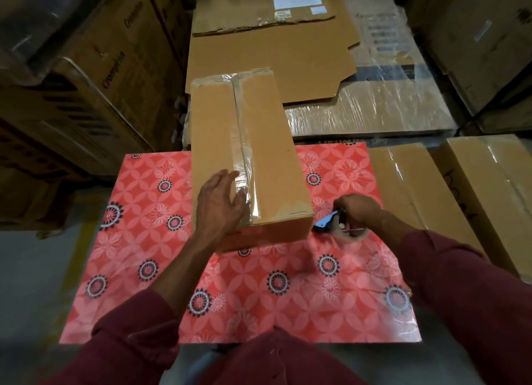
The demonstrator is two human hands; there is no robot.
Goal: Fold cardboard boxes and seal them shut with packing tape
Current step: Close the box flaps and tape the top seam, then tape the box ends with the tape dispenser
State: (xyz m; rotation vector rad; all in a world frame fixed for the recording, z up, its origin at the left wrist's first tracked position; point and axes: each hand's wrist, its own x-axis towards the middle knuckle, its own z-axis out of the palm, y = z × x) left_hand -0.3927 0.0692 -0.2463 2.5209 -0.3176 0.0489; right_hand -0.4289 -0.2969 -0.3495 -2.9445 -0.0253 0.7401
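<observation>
**Cardboard box taped along its top seam, dispenser going down beside it**

Clear tape is what I read first under my left hand [220, 202]: the fingers lie straight and flat on the near end of the cardboard box [247, 157], pressing the strip of packing tape [241, 143] onto the lid, with nothing clasped in that grip. My right hand [358, 212] is curled tight round the tape dispenser [341, 226], grip clamped on its handle, and the dispenser sits low, at or just above the tabletop [230, 292], just beside the box's near right corner. I cannot tell whether it touches the surface.

The box stands closed on the pink flowered cover of the tabletop, its far end reaching past the far edge. Tape runs the whole length of the centre seam and wraps over both ends, with a crumpled patch at the far end.

Beyond it lie flat cardboard sheets [270, 53], not yet folded, stacked on a plastic-wrapped pallet load. Wrapped cartons [486, 200] sit to the right and larger printed cartons tower on the left.

My judgement: this box's top is sealed and only needs smoothing down. Its underside is hidden, so I cannot vouch for it. The flat sheets suggest more boxes are left to fold.
</observation>
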